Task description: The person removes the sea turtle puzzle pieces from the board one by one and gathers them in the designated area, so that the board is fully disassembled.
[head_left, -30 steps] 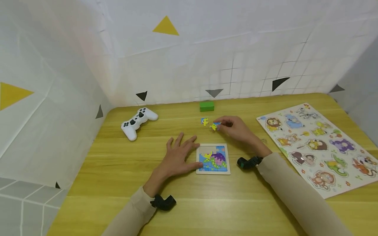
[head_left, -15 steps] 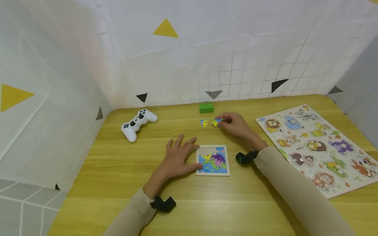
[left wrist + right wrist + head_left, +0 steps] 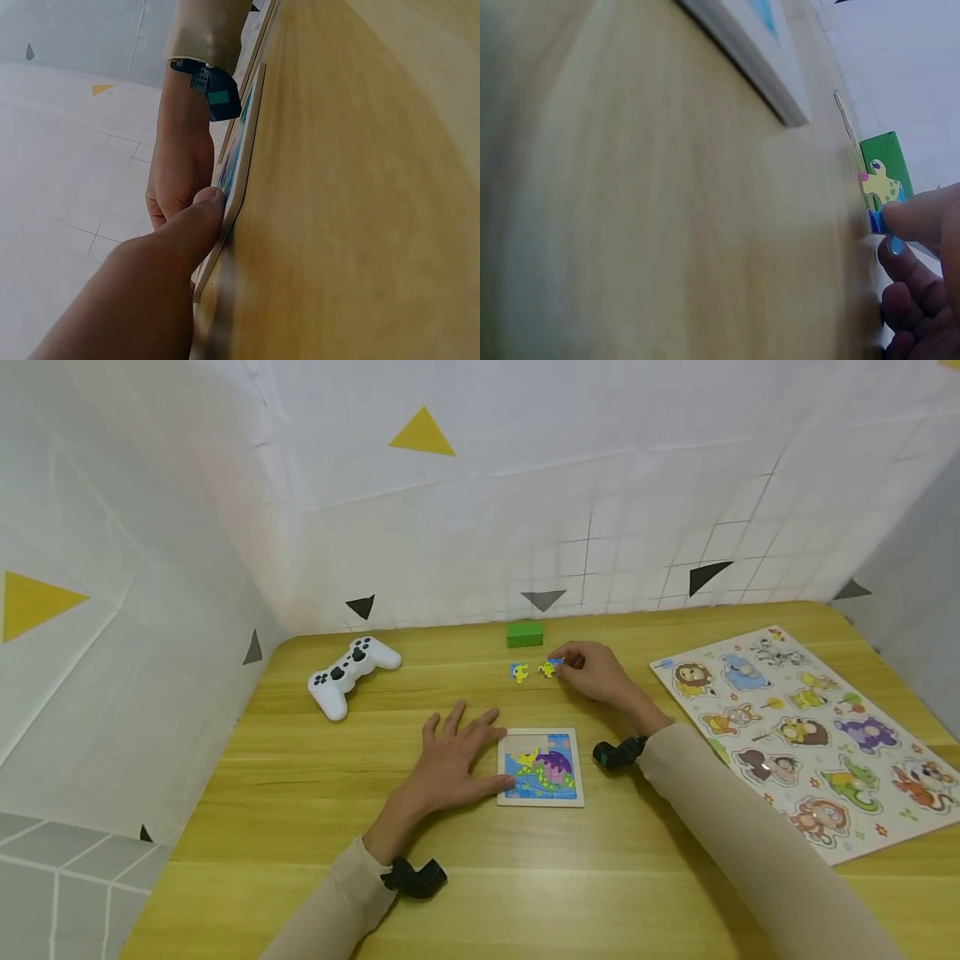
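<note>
Markings first: the white controller [image 3: 352, 675] has blk btns, symbols too small for us to read. In the L wrist view we get a green patch on the dark R wrist unit [image 3: 225, 105]; any lettering is too small to tell. Animal board [image 3: 812, 760] shows pics, e.g. lion, zebra, croc.

Our L hand [image 3: 453, 768] is spread approx. flat, thumb resting on the L side of the puzzle tray [image 3: 540, 803], index at its upper-L corner. Our R hand [image 3: 596, 675] pinches a yellow/blue puzzle piece [image 3: 548, 669] btwn thumb & fingers; can't tell if it touches the table [image 3: 540, 877]. Second piece [image 3: 519, 672] lies just L of it.

Edges/room: tray is mid-table, well apart from the back edge, pale backing visible upper-L. Green block [image 3: 524, 634] sits by the back edge. Controller's near the back-L corner. R sleeve [image 3: 750, 827] crosses btwn tray & board, overlapping the board's L edge in head view.
</note>
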`<state>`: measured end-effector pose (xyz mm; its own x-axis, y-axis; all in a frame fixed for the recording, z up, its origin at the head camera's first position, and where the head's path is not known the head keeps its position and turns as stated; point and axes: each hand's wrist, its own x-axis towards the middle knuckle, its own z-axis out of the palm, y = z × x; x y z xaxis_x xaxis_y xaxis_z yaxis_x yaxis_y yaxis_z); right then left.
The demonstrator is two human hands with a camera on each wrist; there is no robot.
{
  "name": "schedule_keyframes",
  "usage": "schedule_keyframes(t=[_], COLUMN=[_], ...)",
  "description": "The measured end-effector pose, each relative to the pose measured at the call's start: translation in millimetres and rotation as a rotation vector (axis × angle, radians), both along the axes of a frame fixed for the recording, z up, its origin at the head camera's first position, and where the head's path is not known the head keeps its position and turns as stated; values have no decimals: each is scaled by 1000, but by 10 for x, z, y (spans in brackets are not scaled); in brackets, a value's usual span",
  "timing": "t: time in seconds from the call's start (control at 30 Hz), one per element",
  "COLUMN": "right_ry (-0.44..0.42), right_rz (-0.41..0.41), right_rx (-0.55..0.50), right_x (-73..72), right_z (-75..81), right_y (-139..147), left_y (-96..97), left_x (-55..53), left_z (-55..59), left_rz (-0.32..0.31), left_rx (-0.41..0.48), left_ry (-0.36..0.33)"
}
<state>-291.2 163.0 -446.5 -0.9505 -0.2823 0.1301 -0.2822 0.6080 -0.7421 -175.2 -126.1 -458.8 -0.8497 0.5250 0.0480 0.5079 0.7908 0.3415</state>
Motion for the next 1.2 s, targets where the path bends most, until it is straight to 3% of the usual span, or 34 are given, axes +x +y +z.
schedule_keyframes(t=[0.97,1.2], right_ry=[-68,-64], right_rz=[-2,61], right_rx=[73,65], right_x=[-91,-70], right_z=[18,58], right_y=[-19,34], left_y=[-1,-10], left_x=[-2,-10], left_z=[-8,-17], left_rz=[4,1], left_rx=[-9,-10], left_ry=[-3,7])
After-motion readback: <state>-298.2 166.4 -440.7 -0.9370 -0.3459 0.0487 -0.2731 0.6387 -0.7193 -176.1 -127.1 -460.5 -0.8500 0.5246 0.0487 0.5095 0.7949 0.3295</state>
